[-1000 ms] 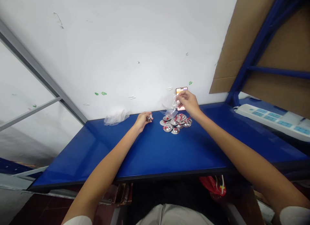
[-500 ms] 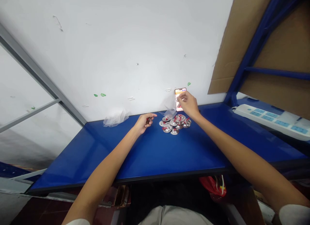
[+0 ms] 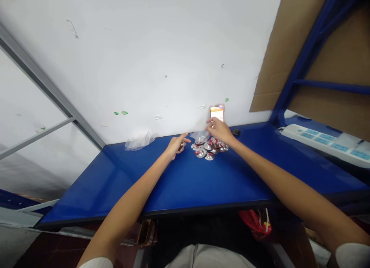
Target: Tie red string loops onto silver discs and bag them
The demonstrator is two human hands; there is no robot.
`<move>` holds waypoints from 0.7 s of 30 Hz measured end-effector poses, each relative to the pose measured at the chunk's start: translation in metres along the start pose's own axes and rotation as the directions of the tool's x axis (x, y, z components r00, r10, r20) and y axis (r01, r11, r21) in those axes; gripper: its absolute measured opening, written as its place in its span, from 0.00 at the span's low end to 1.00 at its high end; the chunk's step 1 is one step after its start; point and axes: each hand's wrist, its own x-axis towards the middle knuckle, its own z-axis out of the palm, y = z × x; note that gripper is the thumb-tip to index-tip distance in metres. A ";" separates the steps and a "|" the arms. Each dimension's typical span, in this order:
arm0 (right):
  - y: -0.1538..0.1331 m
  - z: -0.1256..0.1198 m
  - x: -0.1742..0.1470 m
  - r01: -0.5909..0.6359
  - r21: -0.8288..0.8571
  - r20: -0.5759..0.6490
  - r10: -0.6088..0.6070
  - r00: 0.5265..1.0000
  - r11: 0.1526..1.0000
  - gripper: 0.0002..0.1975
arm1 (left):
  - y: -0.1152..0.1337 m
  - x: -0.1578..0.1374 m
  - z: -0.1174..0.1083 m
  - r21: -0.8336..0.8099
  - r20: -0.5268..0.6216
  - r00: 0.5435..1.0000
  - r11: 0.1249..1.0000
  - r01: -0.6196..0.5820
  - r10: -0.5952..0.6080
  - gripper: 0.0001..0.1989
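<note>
A heap of small silver finger cymbals [image 3: 200,153] with red straps lies on the blue table [image 3: 199,183], near the wall. My left hand [image 3: 175,146] is just left of the heap, its lower fingers curled round a finger cymbal [image 3: 182,145] that shows only in part; its thumb and index finger point toward the heap. Over the back of the heap, my right hand [image 3: 219,129] has its fingertips pinched at a thin clear plastic bag [image 3: 200,136]. Behind that hand a lit phone [image 3: 217,112] leans upright on the wall, its lower part covered.
More clear plastic bags [image 3: 140,141] lie crumpled at the back left. A small black object [image 3: 236,132] sits right of my right hand. The white power strip [image 3: 326,139] is farther right, by a blue metal frame [image 3: 300,60]. A grey frame [image 3: 58,87] stands left.
My right hand has moved down from the phone's screen toward the heap, bringing the bag lower. My left hand's index finger and thumb have spread forward while the lower fingers stay curled.
</note>
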 end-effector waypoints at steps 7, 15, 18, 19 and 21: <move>0.008 0.020 -0.006 0.031 -0.089 0.195 -0.013 0.981 0.996 0.14 | -0.005 0.008 0.008 0.159 -0.018 0.998 0.985 0.063 -0.061 0.34; -0.008 0.022 -0.019 0.263 -0.400 0.185 -0.204 0.961 0.878 0.19 | -0.014 0.019 0.010 0.260 -0.114 0.993 0.964 0.063 -0.034 0.25; -0.015 0.019 -0.020 0.385 -0.575 0.137 -0.380 0.915 0.722 0.26 | -0.018 0.022 0.010 0.268 -0.108 0.994 0.962 0.049 -0.021 0.20; -0.016 0.018 -0.019 0.383 -0.612 0.116 -0.400 0.909 0.692 0.29 | -0.019 0.022 0.011 0.267 -0.111 0.994 0.963 0.048 -0.019 0.19; -0.012 0.019 -0.014 0.327 -0.635 0.083 -0.359 0.930 0.700 0.34 | -0.019 0.023 0.012 0.263 -0.123 0.992 0.963 0.052 -0.020 0.18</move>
